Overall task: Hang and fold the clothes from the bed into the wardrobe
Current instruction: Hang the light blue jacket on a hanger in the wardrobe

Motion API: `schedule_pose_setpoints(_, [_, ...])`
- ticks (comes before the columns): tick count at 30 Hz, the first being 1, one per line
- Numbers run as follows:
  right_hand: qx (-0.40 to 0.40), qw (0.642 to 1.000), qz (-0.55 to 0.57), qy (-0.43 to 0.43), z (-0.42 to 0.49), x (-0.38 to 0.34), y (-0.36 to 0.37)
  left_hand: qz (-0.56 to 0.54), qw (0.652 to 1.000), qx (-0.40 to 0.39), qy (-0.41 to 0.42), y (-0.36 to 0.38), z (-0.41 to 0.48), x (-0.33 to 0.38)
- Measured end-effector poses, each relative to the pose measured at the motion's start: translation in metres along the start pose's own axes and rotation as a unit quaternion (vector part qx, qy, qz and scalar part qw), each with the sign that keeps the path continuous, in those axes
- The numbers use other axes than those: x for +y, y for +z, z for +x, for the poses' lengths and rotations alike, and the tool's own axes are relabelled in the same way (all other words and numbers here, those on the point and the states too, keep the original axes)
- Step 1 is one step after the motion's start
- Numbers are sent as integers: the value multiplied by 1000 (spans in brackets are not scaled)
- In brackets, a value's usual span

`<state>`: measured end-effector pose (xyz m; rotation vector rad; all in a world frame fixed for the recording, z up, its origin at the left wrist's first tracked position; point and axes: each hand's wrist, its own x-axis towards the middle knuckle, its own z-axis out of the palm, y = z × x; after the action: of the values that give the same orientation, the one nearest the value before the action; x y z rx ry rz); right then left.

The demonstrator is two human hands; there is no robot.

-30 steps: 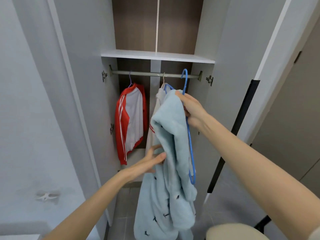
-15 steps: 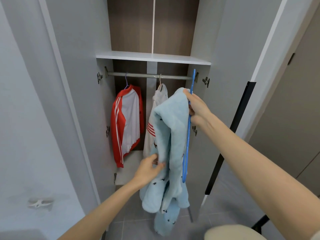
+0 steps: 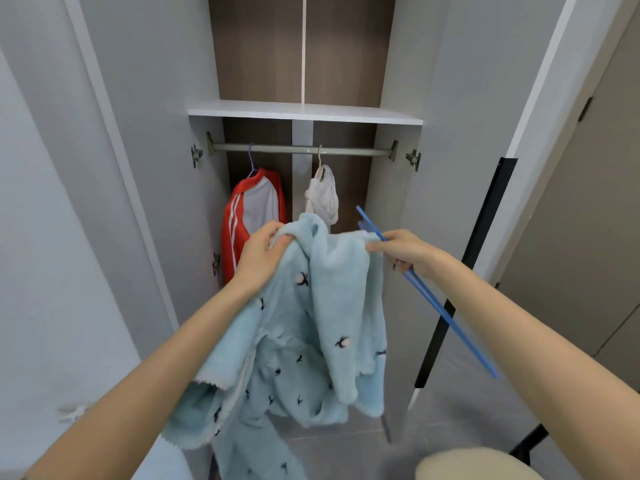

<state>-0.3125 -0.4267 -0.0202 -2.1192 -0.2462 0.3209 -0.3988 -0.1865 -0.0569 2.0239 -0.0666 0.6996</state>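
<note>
Grey floor tiles [image 3: 346,452] lie beside a pale rounded object [image 3: 474,465], with a beige wall panel [image 3: 571,254] at right.

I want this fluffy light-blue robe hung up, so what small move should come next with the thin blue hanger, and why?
Probably slip one end of the thin blue hanger into the top of the fluffy light-blue robe. The right hand holds the hanger outside the cloth, slanting down, while the left hand grips the robe's top edge; neither is on the metal rail yet.
</note>
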Motion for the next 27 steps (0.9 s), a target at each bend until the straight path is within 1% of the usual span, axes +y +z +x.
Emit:
schedule_pose_setpoints(2, [-20, 997, -74, 21, 0, 8, 0, 17, 1000, -7, 12, -1, 8, 4])
schedule_pose_setpoints(4, [-14, 993, -114, 31, -1, 19, 2, 29, 999, -13, 20, 1, 14, 6])
schedule_pose_setpoints(6, [8, 991, -125, 40, -2, 30, 3, 41, 999, -19, 16, 3, 18, 4])
schedule_pose_setpoints(9, [69, 986, -145, 34, -8, 43, 2, 63, 998, -29, -10, 4, 22, -2])
schedule_pose_setpoints(11, [79, 992, -103, 0, -15, 45, 2, 75, 996, -39, -33, 7, 24, -5])
schedule_pose_setpoints(13, [49, 998, 3, -33, -20, 43, 5, 77, 994, -56, -50, 13, 22, -4])
schedule_pose_setpoints(15, [17, 993, 104, -47, -24, 38, 13, 72, 993, -70, -63, 22, 18, -2])
schedule_pose_setpoints(16, [9, 990, 131, -57, -26, 36, 19, 67, 993, -71, -70, 25, 17, 0])
schedule_pose_setpoints(19, [-3, 983, 145, -111, -30, 32, 41, 46, 994, -79, -58, 29, 14, 10])
schedule_pose_setpoints(21, [-10, 978, 160, -135, -30, 31, 59, 24, 993, -112, -27, 26, 12, 20])
schedule_pose_setpoints(23, [2, 973, 165, -160, -29, 29, 73, 20, 990, -143, 4, 22, 9, 31])
schedule_pose_setpoints(24, [14, 972, 160, -173, -28, 26, 78, 18, 989, -146, 16, 20, 9, 34])
schedule_pose_setpoints(27, [47, 963, 145, -223, -26, 12, 78, 1, 992, -119, 28, 10, 9, 36])
